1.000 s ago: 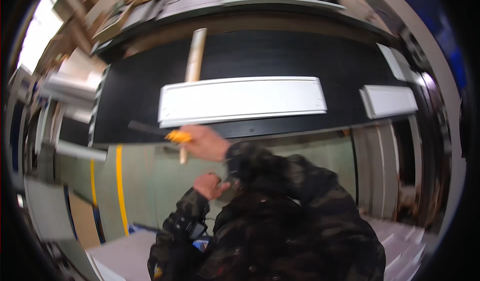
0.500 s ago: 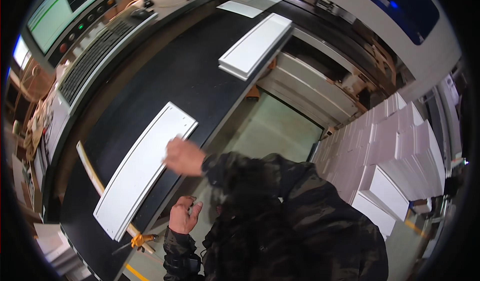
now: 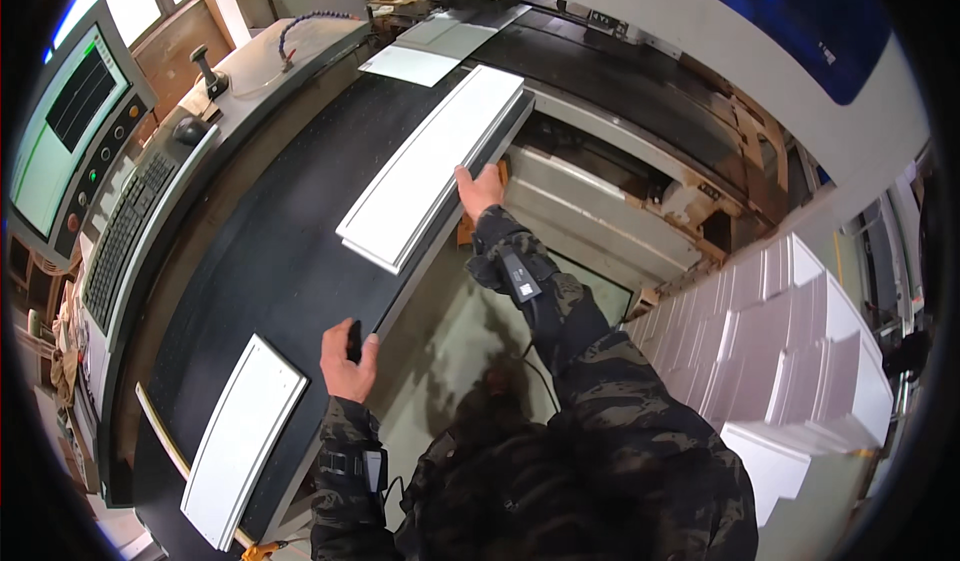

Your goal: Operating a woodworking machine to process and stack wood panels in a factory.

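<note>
Two or more long white panels [image 3: 435, 166] lie stacked on the black conveyor table [image 3: 250, 251], close to its right edge. My right hand [image 3: 482, 192] is at the near long side of that stack, thumb and fingers apart, seemingly touching the edge without a grip I can make out. Lower down, my left hand [image 3: 348, 363] hovers by the table's edge, open and holding nothing, its thumb spread from the fingers. Another white panel [image 3: 245, 441] with small holes near its end lies on the table, to the left of and below my left hand.
Flat pale sheets [image 3: 415, 63] lie at the table's far end, below a large white-and-blue machine [image 3: 690, 11]. Tall stacks of white panels [image 3: 760, 331] stand on the right. A keyboard [image 3: 130, 241] and monitor [image 3: 75, 131] line the left. A wooden strip [image 3: 160, 426] lies beneath the nearer panel.
My right hand has left the nearer panel and reached the farther stack. My left hand has risen to the table edge. The view has shifted, so the farther stack appears closer.
</note>
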Demonstrator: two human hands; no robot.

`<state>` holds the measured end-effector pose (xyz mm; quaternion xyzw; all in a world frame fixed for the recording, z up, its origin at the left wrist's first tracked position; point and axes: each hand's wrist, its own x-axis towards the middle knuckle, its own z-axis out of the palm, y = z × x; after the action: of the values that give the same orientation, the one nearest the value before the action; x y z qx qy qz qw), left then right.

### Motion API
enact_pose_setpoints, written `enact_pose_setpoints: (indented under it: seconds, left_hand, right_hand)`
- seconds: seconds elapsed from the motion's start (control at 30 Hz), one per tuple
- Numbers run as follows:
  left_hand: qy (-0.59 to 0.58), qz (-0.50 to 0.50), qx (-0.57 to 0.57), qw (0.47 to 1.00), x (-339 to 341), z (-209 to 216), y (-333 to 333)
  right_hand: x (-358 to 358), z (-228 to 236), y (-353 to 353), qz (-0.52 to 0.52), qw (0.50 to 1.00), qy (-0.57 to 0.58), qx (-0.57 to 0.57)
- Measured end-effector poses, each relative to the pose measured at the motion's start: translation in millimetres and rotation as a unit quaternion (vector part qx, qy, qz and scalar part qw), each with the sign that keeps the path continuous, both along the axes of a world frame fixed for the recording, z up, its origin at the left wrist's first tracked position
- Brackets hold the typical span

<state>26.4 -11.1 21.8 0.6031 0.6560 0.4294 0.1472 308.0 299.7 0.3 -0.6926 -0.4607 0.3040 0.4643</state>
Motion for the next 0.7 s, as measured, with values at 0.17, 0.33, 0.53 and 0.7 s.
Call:
enact_pose_setpoints:
  seconds: [0.17, 0.33, 0.53, 0.7]
  left_hand:
    - [0.012, 0.060, 0.006, 0.998, 27, -9, 56]
    - [0.026, 0.054, 0.013, 0.998, 28, -13, 60]
    - [0.047, 0.043, 0.030, 0.998, 25, -19, 64]
    - [0.028, 0.030, 0.036, 0.999, 20, -15, 63]
  right_hand:
    - [18, 24, 79, -0.042, 0.998, 0.016, -0.040]
    - [7, 58, 79, -0.029, 0.991, -0.005, -0.131]
    - [8, 43, 86, -0.047, 0.994, -0.022, -0.097]
    - [10, 26, 97, -0.066, 0.992, -0.038, -0.101]
